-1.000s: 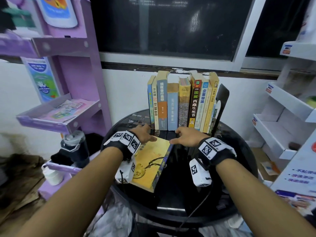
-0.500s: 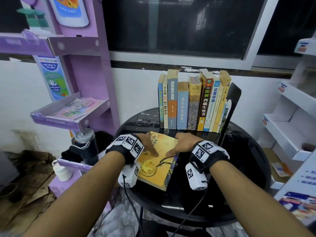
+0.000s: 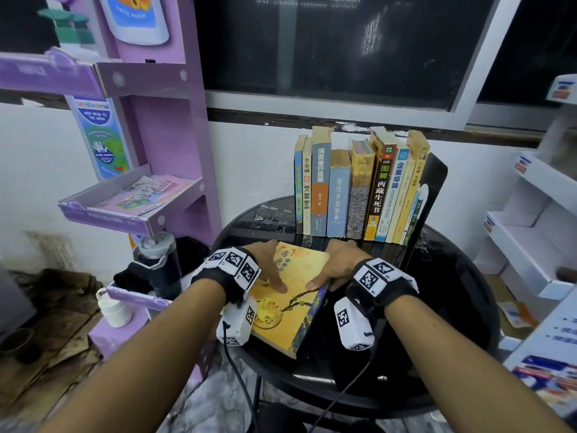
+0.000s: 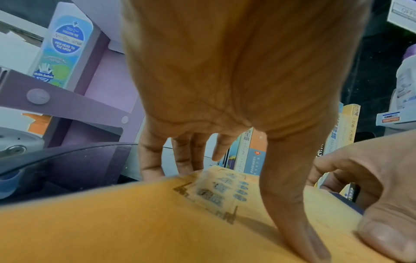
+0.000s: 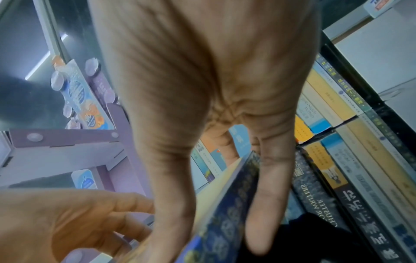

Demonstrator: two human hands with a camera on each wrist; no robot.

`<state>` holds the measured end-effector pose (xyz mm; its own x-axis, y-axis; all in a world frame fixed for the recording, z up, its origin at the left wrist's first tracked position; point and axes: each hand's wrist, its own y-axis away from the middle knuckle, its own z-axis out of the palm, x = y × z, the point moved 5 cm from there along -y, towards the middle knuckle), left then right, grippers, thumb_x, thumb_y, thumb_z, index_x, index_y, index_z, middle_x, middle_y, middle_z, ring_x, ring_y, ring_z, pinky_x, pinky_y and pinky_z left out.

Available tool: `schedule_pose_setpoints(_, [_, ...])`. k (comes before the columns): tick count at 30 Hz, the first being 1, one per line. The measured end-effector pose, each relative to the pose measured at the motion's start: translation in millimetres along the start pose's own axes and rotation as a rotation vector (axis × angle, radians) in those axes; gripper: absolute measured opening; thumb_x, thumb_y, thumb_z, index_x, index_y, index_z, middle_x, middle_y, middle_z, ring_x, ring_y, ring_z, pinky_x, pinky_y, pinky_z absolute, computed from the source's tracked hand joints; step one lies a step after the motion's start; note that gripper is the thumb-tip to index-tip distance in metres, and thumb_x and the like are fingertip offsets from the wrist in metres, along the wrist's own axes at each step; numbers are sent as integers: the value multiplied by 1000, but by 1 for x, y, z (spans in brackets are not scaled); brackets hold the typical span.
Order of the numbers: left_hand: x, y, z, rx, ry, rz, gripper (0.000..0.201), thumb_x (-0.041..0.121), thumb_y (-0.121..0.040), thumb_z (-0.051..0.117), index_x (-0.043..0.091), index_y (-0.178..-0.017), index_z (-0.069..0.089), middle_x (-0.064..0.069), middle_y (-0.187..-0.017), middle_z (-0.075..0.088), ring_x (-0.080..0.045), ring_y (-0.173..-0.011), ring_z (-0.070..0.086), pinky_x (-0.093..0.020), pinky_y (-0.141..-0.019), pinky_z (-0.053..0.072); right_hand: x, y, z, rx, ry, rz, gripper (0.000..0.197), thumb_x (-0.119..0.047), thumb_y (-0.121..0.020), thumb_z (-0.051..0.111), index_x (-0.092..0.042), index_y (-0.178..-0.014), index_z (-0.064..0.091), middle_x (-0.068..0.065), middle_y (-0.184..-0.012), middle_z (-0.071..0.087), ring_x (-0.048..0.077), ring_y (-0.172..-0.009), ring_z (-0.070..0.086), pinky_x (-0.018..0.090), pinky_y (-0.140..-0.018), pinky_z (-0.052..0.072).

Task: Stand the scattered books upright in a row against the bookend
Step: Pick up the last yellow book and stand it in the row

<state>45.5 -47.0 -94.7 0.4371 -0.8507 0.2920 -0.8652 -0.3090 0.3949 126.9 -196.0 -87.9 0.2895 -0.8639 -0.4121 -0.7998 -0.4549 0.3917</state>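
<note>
A yellow book (image 3: 293, 295) with a dark blue spine lies flat on the round black table (image 3: 443, 310), its near end at the table's left edge. My left hand (image 3: 265, 264) grips its far left corner, thumb on the cover (image 4: 157, 222) and fingers (image 4: 180, 156) curled over the edge. At the spine side my right hand (image 3: 338, 264) holds it, thumb on top and fingers along the spine (image 5: 225, 213). Behind them several books (image 3: 359, 189) stand upright in a row, leaning on the black bookend (image 3: 435, 182) at the right.
A purple cardboard shelf stand (image 3: 162, 151) rises close at the left, with a dark bottle (image 3: 159, 260) and a small white bottle (image 3: 114, 310) below it. White shelving (image 3: 530, 229) stands to the right. A wall and window sill run just behind the book row.
Both hands have slid from the book's far edge onto it, thumbs now on the cover and fingers wrapped round its sides. The standing row has not moved.
</note>
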Motion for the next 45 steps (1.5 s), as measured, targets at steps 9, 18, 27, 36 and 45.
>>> schedule_pose_setpoints(9, [-11,1,-8,27,266,30,108,38,-67,86,20,-150,20,-3,-141,47,-25,-123,52,-42,-102,46,-7,13,-20,101,-223,-76,89,-22,-50,97,-14,-119,41,7,-109,56,31,-102,62,51,-86,55])
schedule_pose_setpoints(18, [-9,7,-30,220,800,145,59,20,-74,82,20,-120,45,2,-108,61,-18,-94,60,-33,-81,49,-18,32,-49,267,-402,-204,68,-9,-58,92,-20,-107,45,7,-102,63,29,-92,66,44,-70,60])
schedule_pose_setpoints(27, [-7,19,-45,295,1240,337,82,9,-53,87,14,-125,47,-13,-116,67,-34,-103,67,-57,-89,53,-33,55,-69,191,-721,-345,52,3,-74,79,-12,-118,56,13,-103,70,29,-84,73,52,-67,60])
schedule_pose_setpoints(36, [6,25,-59,229,1330,561,97,11,-40,93,10,-125,46,-12,-111,70,-32,-99,69,-44,-74,59,-42,85,-82,89,-631,-455,53,-15,-81,77,-24,-128,54,4,-103,72,25,-81,74,37,-56,60])
schedule_pose_setpoints(45, [37,31,-74,154,1185,690,62,-15,-64,72,15,-114,53,-2,-99,74,-20,-91,72,-33,-68,59,-38,118,-96,-24,-485,-505,56,-26,-84,73,-31,-135,50,3,-114,69,22,-88,73,42,-63,61])
